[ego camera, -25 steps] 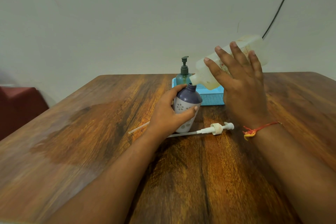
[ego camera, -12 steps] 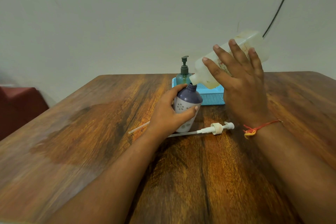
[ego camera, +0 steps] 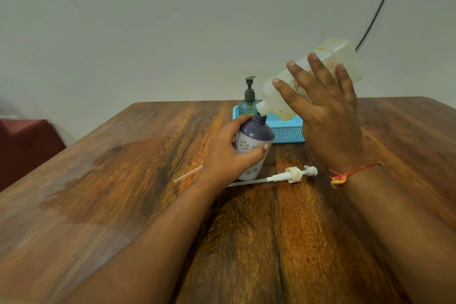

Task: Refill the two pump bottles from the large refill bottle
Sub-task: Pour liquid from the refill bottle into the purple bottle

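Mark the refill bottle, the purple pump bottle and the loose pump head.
refill bottle point(ego camera: 351, 61), head view, raised base end.
purple pump bottle point(ego camera: 259, 131), head view, dark shoulder.
loose pump head point(ego camera: 294, 175), head view, screw collar.

The left forearm point(ego camera: 160, 229) and the right forearm point(ego camera: 399, 229) are bare down to the lower edge of the view; the right wrist wears a thin thread bracelet point(ego camera: 357, 171), red-orange along its single strand; on the side towards the left arm the thread bunches into a small knot point(ego camera: 337, 179) of yellow and orange with short frayed ends; the fingernails point(ego camera: 313, 56) of the right hand point(ego camera: 328, 116) are cut short; the thumbnail of the left hand point(ego camera: 227, 155) is short too.
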Demonstrator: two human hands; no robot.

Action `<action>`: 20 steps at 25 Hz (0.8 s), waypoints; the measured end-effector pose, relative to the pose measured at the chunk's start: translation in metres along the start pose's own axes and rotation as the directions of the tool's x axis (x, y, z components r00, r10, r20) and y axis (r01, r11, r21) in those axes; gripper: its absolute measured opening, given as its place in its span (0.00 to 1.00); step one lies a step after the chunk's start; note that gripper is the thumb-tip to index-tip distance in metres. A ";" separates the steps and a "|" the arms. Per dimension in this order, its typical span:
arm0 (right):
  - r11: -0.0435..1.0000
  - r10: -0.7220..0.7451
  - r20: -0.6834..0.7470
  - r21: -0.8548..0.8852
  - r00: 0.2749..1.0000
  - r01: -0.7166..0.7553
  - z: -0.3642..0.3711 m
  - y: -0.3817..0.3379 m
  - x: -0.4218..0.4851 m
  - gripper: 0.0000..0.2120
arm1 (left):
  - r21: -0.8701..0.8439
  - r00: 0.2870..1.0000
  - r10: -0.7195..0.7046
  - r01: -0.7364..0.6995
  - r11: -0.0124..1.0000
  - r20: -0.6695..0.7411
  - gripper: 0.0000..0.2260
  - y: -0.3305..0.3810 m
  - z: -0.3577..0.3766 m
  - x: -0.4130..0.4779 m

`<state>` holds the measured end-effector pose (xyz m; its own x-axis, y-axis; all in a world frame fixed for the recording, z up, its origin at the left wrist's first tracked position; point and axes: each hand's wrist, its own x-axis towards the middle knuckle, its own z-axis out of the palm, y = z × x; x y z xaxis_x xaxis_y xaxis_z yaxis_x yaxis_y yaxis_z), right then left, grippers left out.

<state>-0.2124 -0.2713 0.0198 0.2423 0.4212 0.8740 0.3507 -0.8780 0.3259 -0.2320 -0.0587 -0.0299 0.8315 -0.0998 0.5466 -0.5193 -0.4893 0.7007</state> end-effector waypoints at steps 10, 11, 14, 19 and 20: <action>1.000 0.004 0.028 -0.009 1.000 -0.003 -0.003 0.000 0.002 0.26 | 0.006 1.000 -0.002 0.002 1.000 0.006 0.31 -0.003 0.001 0.001; 1.000 -0.003 0.032 -0.017 0.999 0.004 -0.003 0.000 0.003 0.26 | 0.007 1.000 -0.004 0.004 1.000 0.006 0.31 -0.003 0.001 0.001; 0.999 -0.013 0.035 -0.033 0.999 0.014 -0.004 -0.001 0.005 0.25 | 0.005 1.000 -0.006 0.006 1.000 0.008 0.30 -0.002 0.000 0.002; 0.999 -0.014 0.037 -0.030 0.999 0.015 -0.005 0.000 0.006 0.24 | 0.005 1.000 0.001 -0.001 1.000 0.003 0.30 -0.001 0.001 0.001; 0.999 -0.015 0.033 -0.028 0.999 0.016 -0.005 0.000 0.007 0.24 | 0.004 1.000 0.002 -0.002 1.000 0.004 0.30 -0.001 0.001 0.001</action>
<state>-0.2153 -0.2694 0.0274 0.2672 0.4416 0.8565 0.3292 -0.8772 0.3496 -0.2306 -0.0590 -0.0303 0.8310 -0.1043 0.5463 -0.5203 -0.4929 0.6973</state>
